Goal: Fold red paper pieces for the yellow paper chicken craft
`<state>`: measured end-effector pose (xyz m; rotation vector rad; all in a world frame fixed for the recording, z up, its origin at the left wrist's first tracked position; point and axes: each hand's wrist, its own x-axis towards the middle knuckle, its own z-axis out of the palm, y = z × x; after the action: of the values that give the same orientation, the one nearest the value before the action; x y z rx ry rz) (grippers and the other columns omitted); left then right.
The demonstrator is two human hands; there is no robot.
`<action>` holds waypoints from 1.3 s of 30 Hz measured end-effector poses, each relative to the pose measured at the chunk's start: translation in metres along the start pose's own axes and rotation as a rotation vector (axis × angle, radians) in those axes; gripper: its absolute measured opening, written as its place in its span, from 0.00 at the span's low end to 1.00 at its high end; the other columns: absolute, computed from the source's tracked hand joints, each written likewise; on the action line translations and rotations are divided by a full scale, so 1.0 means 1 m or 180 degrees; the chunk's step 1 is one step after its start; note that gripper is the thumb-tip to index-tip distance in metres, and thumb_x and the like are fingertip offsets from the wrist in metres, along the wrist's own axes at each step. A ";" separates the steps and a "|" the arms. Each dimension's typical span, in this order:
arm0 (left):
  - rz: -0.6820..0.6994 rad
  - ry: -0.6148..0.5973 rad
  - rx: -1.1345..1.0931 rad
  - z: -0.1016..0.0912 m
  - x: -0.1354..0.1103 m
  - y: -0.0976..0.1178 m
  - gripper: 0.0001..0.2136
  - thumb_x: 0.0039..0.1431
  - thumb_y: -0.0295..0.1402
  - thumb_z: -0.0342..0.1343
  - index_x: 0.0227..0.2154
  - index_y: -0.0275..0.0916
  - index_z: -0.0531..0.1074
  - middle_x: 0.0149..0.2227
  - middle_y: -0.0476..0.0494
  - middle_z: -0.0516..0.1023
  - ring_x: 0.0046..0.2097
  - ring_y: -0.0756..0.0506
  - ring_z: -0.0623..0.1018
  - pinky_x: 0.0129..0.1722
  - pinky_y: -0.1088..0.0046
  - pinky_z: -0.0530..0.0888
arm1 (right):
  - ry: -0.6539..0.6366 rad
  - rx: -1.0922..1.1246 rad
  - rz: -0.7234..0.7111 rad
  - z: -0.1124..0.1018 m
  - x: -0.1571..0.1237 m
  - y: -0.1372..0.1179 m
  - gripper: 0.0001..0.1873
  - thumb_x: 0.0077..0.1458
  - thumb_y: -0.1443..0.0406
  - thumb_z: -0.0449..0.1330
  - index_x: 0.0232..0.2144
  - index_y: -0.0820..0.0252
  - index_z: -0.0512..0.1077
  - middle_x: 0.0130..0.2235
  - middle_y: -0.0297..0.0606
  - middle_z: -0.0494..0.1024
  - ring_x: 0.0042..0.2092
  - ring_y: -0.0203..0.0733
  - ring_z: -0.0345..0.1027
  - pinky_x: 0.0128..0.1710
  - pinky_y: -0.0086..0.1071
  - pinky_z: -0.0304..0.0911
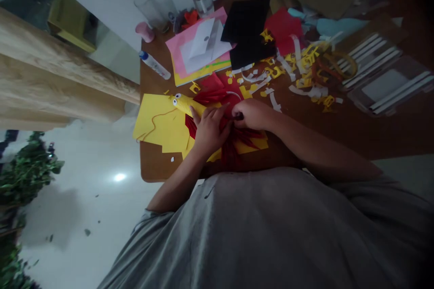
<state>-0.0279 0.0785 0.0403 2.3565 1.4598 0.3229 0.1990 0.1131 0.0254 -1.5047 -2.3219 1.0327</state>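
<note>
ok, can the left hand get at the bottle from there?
Likely yes: the bottle lies uncovered. The left hand rests on the yellow figure, so it would have to lift off and pass over the eyed end.

A brown wooden tabletop (152, 162), rounded at its nearest left corner, carries a litter of yellow and white paper scraps (275, 71) around its middle. From there, a clear plastic case (368, 104) lies at 3 o'clock, a blue-capped glue bottle (158, 67) on its side at 9, a glass jar (151, 9) stands at 10, and yellow paper sheets (158, 122) spread between 8 and 9.
</note>
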 end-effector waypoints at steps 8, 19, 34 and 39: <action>-0.0126 -0.0112 0.0017 0.001 0.002 0.001 0.31 0.70 0.37 0.59 0.75 0.45 0.70 0.65 0.37 0.85 0.74 0.28 0.75 0.84 0.27 0.24 | -0.0012 -0.0155 -0.0081 0.003 0.000 -0.001 0.05 0.61 0.62 0.69 0.39 0.56 0.82 0.40 0.38 0.86 0.38 0.43 0.73 0.35 0.36 0.54; -0.0041 -0.0069 0.0076 0.008 0.003 -0.005 0.34 0.70 0.39 0.60 0.78 0.44 0.66 0.67 0.33 0.83 0.74 0.27 0.74 0.84 0.26 0.30 | 0.0117 -0.0587 -0.0346 0.005 -0.007 -0.008 0.11 0.67 0.60 0.67 0.49 0.56 0.81 0.48 0.44 0.87 0.49 0.51 0.78 0.41 0.39 0.53; 0.0039 -0.0202 0.0059 0.004 0.004 -0.004 0.40 0.69 0.36 0.56 0.83 0.43 0.59 0.69 0.31 0.81 0.75 0.27 0.72 0.84 0.26 0.29 | 0.0087 -0.0211 -0.0091 0.008 0.001 -0.012 0.18 0.64 0.63 0.71 0.55 0.58 0.81 0.54 0.47 0.88 0.51 0.52 0.80 0.42 0.37 0.59; 0.0128 -0.0255 -0.0044 0.000 0.001 -0.009 0.39 0.71 0.37 0.54 0.83 0.42 0.57 0.69 0.32 0.80 0.75 0.29 0.72 0.84 0.29 0.27 | 0.0151 -0.0149 0.0113 0.008 -0.001 -0.014 0.08 0.64 0.61 0.70 0.43 0.57 0.84 0.47 0.45 0.89 0.47 0.51 0.81 0.38 0.38 0.57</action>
<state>-0.0346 0.0826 0.0363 2.3622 1.3710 0.2452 0.1852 0.1051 0.0289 -1.5756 -2.3105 0.9466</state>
